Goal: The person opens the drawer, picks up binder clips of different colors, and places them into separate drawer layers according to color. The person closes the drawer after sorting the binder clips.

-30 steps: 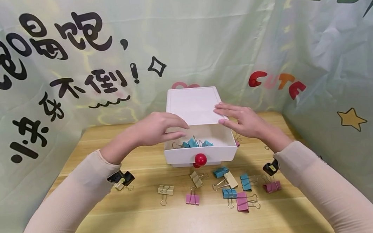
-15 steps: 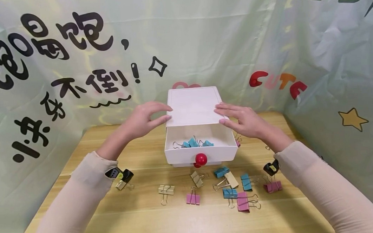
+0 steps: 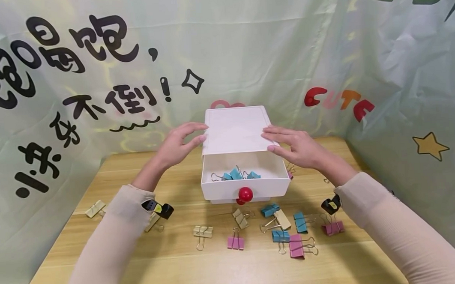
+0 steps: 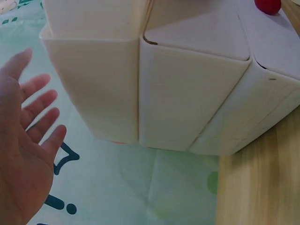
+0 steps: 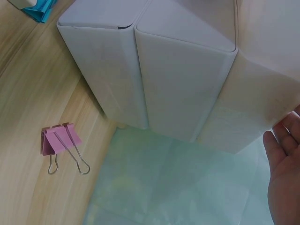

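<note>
A white drawer unit stands at the middle of the table, its top drawer pulled out toward me. Blue binder clips lie inside that drawer, and a red knob sits on its front. Beside the unit's upper left edge is my left hand, fingers relaxed and holding nothing; the left wrist view shows its fingers spread beside the unit's side. My right hand rests on the upper right edge with its fingers extended.
In front of the unit are scattered pink, blue and beige binder clips. Another beige clip lies far left. A pink clip is right of the unit. A printed cloth hangs behind the table.
My left hand has moved left and back from over the pulled-out drawer to the unit's upper left edge. The left forearm has shifted right, uncovering a beige clip. My right hand stays in place.
</note>
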A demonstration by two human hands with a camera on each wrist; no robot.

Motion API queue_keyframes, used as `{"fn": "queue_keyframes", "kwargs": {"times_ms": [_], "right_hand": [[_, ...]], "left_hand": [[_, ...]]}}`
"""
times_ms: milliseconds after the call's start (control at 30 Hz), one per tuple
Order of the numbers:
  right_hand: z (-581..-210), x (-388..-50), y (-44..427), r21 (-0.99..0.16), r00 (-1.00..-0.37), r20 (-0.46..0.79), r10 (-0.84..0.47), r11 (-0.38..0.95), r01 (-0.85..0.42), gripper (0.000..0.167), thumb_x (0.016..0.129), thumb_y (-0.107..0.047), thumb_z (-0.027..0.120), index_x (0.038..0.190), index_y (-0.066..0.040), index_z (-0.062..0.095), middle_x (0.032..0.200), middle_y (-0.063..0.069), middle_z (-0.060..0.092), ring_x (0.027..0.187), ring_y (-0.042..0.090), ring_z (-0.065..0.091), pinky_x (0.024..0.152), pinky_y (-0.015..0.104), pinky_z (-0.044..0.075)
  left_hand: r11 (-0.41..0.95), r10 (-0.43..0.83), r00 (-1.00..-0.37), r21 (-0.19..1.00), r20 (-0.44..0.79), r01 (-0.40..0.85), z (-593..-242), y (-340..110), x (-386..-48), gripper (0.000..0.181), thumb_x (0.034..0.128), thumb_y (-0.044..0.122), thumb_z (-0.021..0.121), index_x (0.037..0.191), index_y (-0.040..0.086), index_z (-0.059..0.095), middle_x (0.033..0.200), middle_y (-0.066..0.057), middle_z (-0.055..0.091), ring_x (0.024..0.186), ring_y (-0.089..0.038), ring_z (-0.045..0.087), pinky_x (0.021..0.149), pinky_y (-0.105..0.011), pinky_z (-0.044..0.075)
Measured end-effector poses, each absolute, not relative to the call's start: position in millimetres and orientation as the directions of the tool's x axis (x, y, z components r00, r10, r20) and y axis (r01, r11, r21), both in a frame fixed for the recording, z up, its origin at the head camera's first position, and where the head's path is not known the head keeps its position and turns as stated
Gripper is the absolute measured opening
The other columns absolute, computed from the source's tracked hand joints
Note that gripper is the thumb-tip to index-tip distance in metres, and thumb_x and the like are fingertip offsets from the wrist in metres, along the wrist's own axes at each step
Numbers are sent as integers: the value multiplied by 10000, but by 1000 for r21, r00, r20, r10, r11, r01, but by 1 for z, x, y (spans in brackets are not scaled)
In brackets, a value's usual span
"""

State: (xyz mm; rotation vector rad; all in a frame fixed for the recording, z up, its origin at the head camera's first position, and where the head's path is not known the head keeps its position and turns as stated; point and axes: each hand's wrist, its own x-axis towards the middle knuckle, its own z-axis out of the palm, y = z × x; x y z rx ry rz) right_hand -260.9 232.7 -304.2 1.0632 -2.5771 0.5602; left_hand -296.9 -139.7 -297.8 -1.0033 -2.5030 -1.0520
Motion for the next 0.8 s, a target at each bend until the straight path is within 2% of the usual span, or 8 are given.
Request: {"fn": "queue_keyframes", "kwargs": {"times_ms": [233,467,800], "right_hand": [[-304,-260,232,-242,-686,405,-604,653,-718,481,1001,-376,536,1427,-153,528,1489,30,456,1386,261,384,1083,565,336],[-304,-259,232,-249,-692,400,-601,656,-713,483,999,-375,538,1427,-153,528,1492,28,453,1388,258,381,1087,566,329],[-302,-259,231,-250,-693,399,-600,656,-712,490,995,-374,549,1428,-147,526,1491,37,453,1386,264,385,1086,562,334]], "left_hand": [[499,541,-710,508,451,702,-306,-134,-302,438,988,434,532,1349,193,594,1449,-19,499,1358,-211,407,1121,-529,282],[510,579,-690,468,435,722,-312,-131,-308,472,991,472,492,1350,184,596,1471,-4,472,1378,-197,380,1129,-522,268],[497,581,-671,452,462,741,-315,-129,-311,415,1003,371,504,1334,149,618,1445,-31,502,1358,-226,413,1129,-507,282]]}}
